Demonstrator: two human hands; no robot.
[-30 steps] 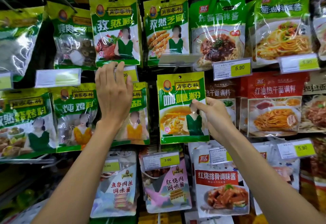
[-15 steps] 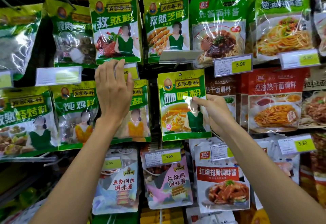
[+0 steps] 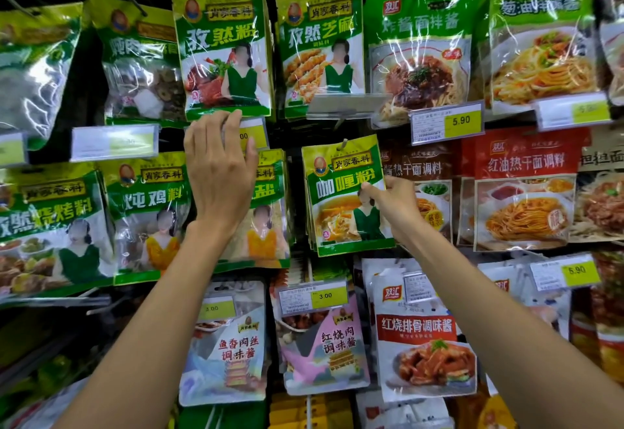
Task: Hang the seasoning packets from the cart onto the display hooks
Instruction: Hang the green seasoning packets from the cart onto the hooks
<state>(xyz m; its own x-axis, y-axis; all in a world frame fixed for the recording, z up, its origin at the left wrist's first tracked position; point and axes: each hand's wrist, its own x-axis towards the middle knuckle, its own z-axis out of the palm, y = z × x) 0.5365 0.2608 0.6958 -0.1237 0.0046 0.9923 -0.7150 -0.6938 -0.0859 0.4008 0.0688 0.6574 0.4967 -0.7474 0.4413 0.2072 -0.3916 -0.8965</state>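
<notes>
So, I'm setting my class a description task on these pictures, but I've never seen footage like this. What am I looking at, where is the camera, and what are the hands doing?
There is no machine here: a person works with two bare hands. The pictures come from one wide-angle camera worn on the head, looking forward and down, so both arms reach in from the bottom edge. In front is not a table but a shop display wall, with seasoning packets hanging in rows and price labels such as the 5.90 tag. The right hand pinches the right edge of a green and yellow packet; a hook shows through its top. The left hand lies flat, fingers straight, on the neighbouring packet. The cart is out of view.
</notes>
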